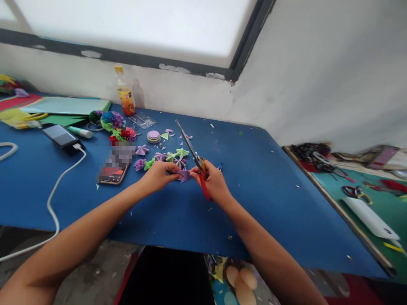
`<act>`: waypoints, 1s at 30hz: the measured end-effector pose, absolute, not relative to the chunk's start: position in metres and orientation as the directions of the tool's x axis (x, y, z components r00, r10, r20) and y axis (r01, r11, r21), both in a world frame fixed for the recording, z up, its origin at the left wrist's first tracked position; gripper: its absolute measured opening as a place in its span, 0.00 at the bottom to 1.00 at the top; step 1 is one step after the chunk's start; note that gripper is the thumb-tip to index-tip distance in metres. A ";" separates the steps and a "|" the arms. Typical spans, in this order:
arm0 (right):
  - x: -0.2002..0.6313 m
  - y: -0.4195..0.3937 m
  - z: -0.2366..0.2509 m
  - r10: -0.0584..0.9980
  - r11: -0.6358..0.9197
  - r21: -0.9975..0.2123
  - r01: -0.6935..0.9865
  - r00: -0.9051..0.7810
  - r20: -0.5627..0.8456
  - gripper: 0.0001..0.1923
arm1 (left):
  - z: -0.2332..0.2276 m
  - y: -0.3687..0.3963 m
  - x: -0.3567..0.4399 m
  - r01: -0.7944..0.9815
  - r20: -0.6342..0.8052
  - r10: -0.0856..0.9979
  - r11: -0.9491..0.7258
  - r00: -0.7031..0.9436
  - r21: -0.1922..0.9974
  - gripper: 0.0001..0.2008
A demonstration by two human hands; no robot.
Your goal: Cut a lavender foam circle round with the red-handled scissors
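Note:
Between my two hands is a small purple paper piece (184,175). The fingertips of my left hand (163,174) pinch its left side. My right hand (213,180) has a pair of scissors (193,151) with red handles tucked in it, blades pointing up and away to the left. Its thumb and finger also reach the right edge of the purple piece. Just beyond my hands lie several folded purple and green paper stars (171,156). A small stack of paper circles (154,136) sits farther back, among triangular scraps.
Left of my hands lie a phone (117,163) and ruffled colourful flowers (112,120). A second phone (62,136) has a white cable (60,180) plugged in. A juice bottle (125,91) stands by the wall. To the right, a green table (352,180) holds a white device (370,217).

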State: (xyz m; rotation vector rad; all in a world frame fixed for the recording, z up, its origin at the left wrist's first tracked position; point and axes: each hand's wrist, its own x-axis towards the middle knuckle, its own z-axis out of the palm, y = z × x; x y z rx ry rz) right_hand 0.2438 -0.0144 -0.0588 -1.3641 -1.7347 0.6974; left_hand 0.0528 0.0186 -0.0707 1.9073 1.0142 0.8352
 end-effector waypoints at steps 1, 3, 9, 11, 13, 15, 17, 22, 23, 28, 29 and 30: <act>0.245 -0.011 -0.061 0.967 0.252 -0.805 0.538 -0.105 0.232 0.09 | -0.074 0.020 0.054 0.353 0.168 0.867 -0.359 0.470 0.864 0.07; 0.248 -0.006 -0.065 0.973 0.232 -0.777 0.585 -0.138 0.187 0.08 | -0.080 0.023 0.056 0.398 0.161 0.858 -0.383 0.487 0.834 0.06; 0.250 0.000 -0.067 0.973 0.230 -0.622 0.749 -0.194 0.127 0.07 | -0.085 0.026 0.054 0.484 0.169 0.854 -0.430 0.493 0.762 0.06; 0.250 0.000 -0.067 0.973 0.228 -0.650 0.725 -0.195 0.124 0.06 | -0.084 0.026 0.053 0.489 0.169 0.847 -0.441 0.504 0.753 0.06; 0.251 0.000 -0.067 0.975 0.216 -0.704 0.676 -0.190 0.117 0.06 | -0.082 0.025 0.053 0.499 0.179 0.841 -0.460 0.511 0.735 0.07; 0.252 0.001 -0.066 0.979 0.195 -0.742 0.641 -0.176 0.105 0.06 | -0.080 0.024 0.053 0.521 0.198 0.839 -0.481 0.507 0.705 0.07; 0.252 0.001 -0.065 0.982 0.179 -0.746 0.641 -0.165 0.094 0.06 | -0.078 0.023 0.053 0.541 0.215 0.837 -0.499 0.502 0.677 0.07; 0.251 0.000 -0.063 0.982 0.178 -0.731 0.659 -0.169 0.086 0.07 | -0.077 0.023 0.052 0.556 0.237 0.824 -0.532 0.515 0.639 0.07; 0.251 0.000 -0.063 0.982 0.175 -0.729 0.661 -0.168 0.084 0.07 | -0.077 0.023 0.052 0.558 0.240 0.823 -0.535 0.515 0.635 0.07; 0.250 -0.002 -0.060 0.985 0.152 -0.725 0.672 -0.163 0.056 0.07 | -0.077 0.024 0.051 0.566 0.230 0.822 -0.534 0.520 0.628 0.08; 0.250 -0.002 -0.059 0.985 0.150 -0.726 0.672 -0.164 0.053 0.07 | -0.077 0.023 0.052 0.570 0.224 0.824 -0.530 0.520 0.628 0.08; 0.250 -0.002 -0.059 0.985 0.151 -0.727 0.670 -0.166 0.051 0.07 | -0.076 0.023 0.052 0.575 0.217 0.827 -0.526 0.519 0.627 0.08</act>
